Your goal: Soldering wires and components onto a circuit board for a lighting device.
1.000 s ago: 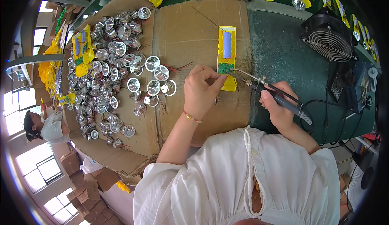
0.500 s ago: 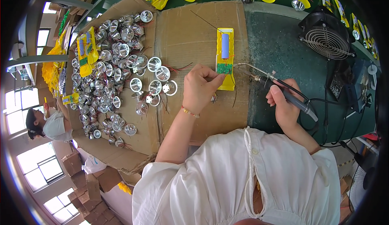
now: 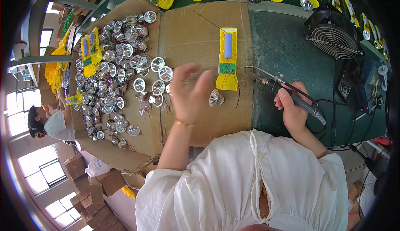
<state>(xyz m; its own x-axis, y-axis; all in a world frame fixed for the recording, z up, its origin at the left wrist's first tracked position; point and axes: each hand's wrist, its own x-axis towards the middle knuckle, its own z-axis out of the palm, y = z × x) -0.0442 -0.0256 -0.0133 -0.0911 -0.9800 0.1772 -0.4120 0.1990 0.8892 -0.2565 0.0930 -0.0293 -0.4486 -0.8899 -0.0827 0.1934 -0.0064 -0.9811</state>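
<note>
Near the right edge of the cardboard sheet (image 3: 196, 35) lies a yellow torch half-shell (image 3: 227, 60), long and narrow, with a blue cell and a small green circuit board set in it. Just below its near end, one silver reflector cup (image 3: 215, 98) lies on its side with thin wires trailing. The right hand (image 3: 291, 108) is clenched around a soldering iron (image 3: 287, 93), whose tip points toward the shell but stands apart from it. The left hand (image 3: 189, 93) hovers blurred beside the cup, fingers spread and released, grasping nothing. Across the cardboard's left half spreads a heap of silver reflectors (image 3: 112, 77). On the green worktop (image 3: 279, 39), toward its far right corner, stands a black fan (image 3: 333, 33).
</note>
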